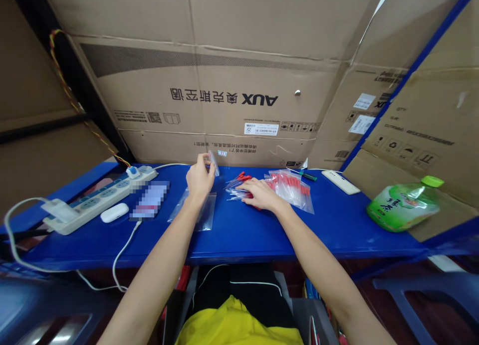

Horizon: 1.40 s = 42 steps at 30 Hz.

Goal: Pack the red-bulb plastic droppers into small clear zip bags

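taking the middle of the blue tabletop (247,238) as the clock's centre, the power strip (107,194) lies out toward ten o'clock, with the white case (114,213) and the phone (149,200) near nine; their cord is best left clear of the forearms. flat clear bags (206,213) lie close in at about eight, partly under the left forearm. the left hand (201,176) is at eleven, fingers curled nearly closed, pinching a small clear bag (213,164) on edge; holding it by one lip should let the mouth spread without creasing. the loose red-ended pieces (235,195) lie close in, around one o'clock, and the right hand (262,193) rests palm down over them, half open; whether it grips any cannot be told. good handling here would mean drawing the pieces apart lightly, squaring the red ends one way, and keeping the thin ends off the film. the filled bags (295,188) overlap beside that hand at two, so a low wrist could drag them. beyond lie the green screwdriver (309,176), the white slab (341,181) and, at three, the green bottle (402,205).
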Tool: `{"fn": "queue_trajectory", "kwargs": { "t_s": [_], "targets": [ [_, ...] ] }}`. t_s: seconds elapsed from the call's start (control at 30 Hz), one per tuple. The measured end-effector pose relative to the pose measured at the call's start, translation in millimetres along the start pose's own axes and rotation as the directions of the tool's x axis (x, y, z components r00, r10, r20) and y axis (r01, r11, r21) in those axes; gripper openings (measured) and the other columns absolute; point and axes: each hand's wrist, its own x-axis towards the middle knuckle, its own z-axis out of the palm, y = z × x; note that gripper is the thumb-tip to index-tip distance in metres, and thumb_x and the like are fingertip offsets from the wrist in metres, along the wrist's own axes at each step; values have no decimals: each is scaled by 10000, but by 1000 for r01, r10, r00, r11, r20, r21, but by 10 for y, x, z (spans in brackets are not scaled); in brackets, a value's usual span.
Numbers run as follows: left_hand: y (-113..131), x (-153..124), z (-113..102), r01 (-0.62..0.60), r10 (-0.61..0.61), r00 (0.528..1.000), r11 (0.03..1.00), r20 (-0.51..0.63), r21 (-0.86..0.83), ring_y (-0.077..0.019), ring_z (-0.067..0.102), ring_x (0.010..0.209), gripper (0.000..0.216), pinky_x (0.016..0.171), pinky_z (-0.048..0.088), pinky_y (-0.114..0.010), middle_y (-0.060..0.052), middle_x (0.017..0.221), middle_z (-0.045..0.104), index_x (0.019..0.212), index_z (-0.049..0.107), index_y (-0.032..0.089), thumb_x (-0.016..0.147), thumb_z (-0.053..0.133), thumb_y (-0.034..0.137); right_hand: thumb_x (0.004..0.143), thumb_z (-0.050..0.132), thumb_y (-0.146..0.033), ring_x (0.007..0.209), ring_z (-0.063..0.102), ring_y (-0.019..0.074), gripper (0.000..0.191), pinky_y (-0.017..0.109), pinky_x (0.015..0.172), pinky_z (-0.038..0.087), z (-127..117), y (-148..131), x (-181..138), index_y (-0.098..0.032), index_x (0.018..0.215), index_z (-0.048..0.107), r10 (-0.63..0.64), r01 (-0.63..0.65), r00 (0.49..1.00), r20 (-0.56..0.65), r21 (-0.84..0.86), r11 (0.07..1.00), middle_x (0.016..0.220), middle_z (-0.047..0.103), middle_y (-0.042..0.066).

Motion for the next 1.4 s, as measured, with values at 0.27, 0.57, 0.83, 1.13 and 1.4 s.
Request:
{"fn": "queue_trajectory", "kwargs": {
  "t_s": [0.27, 0.57, 0.83, 1.13, 1.4],
  "targets": [
    [1, -2, -8, 21, -21, 999, 1000, -25, 19, -274, 755, 1051, 278, 843, 471, -331, -56, 1119, 821, 1259, 651, 266, 1034, 531, 374, 947, 712, -405, 1153, 621, 337, 371, 419, 958, 438, 21, 41, 0, -191, 1249, 725, 154, -154, 988, -7, -91, 984, 1240, 740, 151],
    [14, -7, -2, 21, -21, 999, 1000, -37, 4, -272, 761, 1034, 276, 836, 475, -325, -57, 1094, 823, 1251, 659, 258, 1030, 538, 369, 874, 680, -203, 1144, 589, 288, 295, 402, 966, 390, 71, 26, 25, -209, 1168, 705, -8, 8, 999, 41, 13, 1000, 1160, 731, 85],
    [10, -8, 23, 19, -18, 998, 1000, -56, 5, -257, 770, 999, 268, 821, 481, -317, -40, 1053, 828, 1246, 663, 252, 1025, 551, 353, 942, 676, -154, 1172, 586, 261, 293, 359, 933, 399, 101, -2, 63, -203, 1228, 712, -104, 104, 995, 12, 8, 995, 1224, 718, 97],
    [12, -8, 17, -10, 6, 995, 999, -96, -38, -255, 760, 952, 275, 768, 453, -304, -57, 1015, 827, 1171, 718, 247, 1044, 529, 400, 1038, 651, -349, 1255, 537, 302, 388, 430, 992, 416, 142, 46, 98, -217, 1403, 667, -39, 28, 996, -76, -136, 990, 1332, 698, 127],
    [-22, 19, 68, -46, 16, 991, 972, -132, -229, -220, 744, 811, 248, 750, 483, -290, -58, 858, 801, 950, 740, 215, 985, 598, 415, 984, 726, -411, 1165, 572, 293, 325, 408, 975, 440, 116, 123, 81, -220, 1247, 732, 70, -88, 979, -191, -87, 992, 1267, 731, 111]
  ]
}}
